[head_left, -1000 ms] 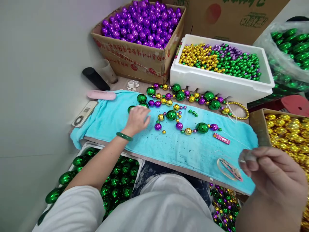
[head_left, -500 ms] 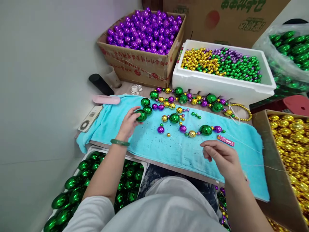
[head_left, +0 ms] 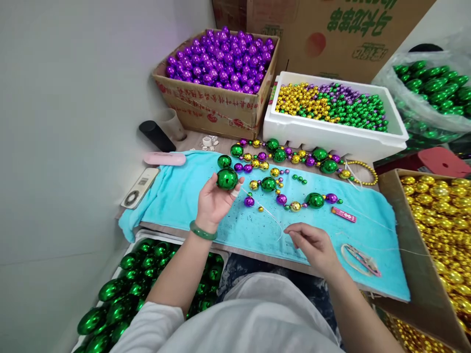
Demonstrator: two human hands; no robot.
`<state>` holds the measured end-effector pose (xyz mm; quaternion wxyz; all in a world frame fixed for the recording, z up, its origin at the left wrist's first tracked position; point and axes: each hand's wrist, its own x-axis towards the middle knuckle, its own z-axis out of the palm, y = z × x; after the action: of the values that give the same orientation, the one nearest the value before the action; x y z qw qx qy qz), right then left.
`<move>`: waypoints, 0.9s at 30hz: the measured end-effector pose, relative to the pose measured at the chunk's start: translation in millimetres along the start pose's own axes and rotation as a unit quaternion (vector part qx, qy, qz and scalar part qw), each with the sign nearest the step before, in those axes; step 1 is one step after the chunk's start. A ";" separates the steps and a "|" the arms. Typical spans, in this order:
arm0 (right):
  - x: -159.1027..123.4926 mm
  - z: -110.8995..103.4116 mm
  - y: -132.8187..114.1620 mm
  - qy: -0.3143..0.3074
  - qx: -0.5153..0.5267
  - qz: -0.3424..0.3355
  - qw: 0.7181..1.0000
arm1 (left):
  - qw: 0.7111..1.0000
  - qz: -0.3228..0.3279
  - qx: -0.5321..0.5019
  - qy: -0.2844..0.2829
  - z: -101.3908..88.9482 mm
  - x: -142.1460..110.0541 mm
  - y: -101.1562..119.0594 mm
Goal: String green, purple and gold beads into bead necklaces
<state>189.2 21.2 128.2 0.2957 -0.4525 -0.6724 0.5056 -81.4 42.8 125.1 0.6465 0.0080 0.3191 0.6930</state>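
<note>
My left hand [head_left: 213, 203] is raised over the turquoise towel [head_left: 176, 196] with its fingers closed round a large shiny green ball [head_left: 227, 179]. A green bangle [head_left: 203, 231] sits on that wrist. My right hand [head_left: 312, 245] rests low on the towel's near edge, fingers pinched on a thin clear thread [head_left: 270, 214] that runs up toward the ball. Beyond both hands lie strung and loose beads [head_left: 294, 164] in green, purple and gold.
A cardboard box of purple balls [head_left: 221, 59] and a white foam box of small mixed beads [head_left: 331, 103] stand at the back. Gold balls fill a box [head_left: 437, 220] at right, green balls a tray [head_left: 147, 279] at lower left. A pink case [head_left: 164, 158], remote [head_left: 140, 186], red tag [head_left: 343, 214].
My left hand has lifted the green ball off the towel and turned it palm up. My right hand came in from the right and moved left along the towel with the thread.
</note>
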 end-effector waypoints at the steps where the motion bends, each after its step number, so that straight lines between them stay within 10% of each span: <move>1: -0.9 4.9 0.3 -0.008 -0.007 -0.001 1.000 | 1.000 0.001 -0.017 0.011 3.5 -0.3 -0.7; 27: 8.1 26.0 1.6 -0.007 -0.034 0.026 0.999 | 0.998 0.011 -0.060 0.015 19.2 -8.7 -2.7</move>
<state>164.1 17.9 118.1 0.2626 -0.4760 -0.6791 0.4933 -69.4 43.2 142.7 0.6330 -0.0374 0.2869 0.7180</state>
